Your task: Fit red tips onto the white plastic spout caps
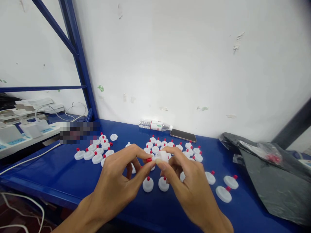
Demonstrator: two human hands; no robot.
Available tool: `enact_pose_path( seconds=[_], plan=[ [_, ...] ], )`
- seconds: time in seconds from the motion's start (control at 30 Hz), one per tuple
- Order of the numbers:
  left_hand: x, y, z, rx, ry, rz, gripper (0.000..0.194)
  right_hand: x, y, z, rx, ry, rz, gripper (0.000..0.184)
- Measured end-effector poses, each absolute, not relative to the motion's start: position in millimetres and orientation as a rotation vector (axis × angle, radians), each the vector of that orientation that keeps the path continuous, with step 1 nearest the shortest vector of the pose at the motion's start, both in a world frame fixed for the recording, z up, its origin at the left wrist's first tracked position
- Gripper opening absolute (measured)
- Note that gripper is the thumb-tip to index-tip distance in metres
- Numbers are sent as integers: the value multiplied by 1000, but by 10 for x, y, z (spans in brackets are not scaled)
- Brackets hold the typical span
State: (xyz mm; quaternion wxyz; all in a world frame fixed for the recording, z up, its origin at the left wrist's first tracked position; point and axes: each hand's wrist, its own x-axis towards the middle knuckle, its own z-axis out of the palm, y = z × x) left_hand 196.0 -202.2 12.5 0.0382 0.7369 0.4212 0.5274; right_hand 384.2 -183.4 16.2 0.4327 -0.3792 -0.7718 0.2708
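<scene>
Between my two hands, above the blue table, is a white round nozzle cap (163,156) turned on its side. My right hand (188,174) pinches its white body between thumb and fingers. With thumb and forefinger, my left hand (121,173) grips the small red tip cap (149,160) at the nozzle's end. The red piece meets the white nozzle; whether it is fully seated I cannot tell. Under and around my hands stand several similar white caps with red tips, among them one white cap (148,184) just below. My fingers hide part of the group behind.
A clear bottle (155,125) and a phone (183,135) lie against the wall. White caps (97,158) cluster at left beside a white disc (114,137). A dark plastic bag (272,181) covers the right side; power strips (26,136) and cables sit at left.
</scene>
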Motion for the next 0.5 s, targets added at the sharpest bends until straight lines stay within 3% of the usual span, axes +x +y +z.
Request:
enact_pose_path(
  seconds=[0.5],
  plan=[
    [1974,-2038,124,2254,1359,1574,5,3834,-1826,152,-947,-1933,667,27]
  ],
)
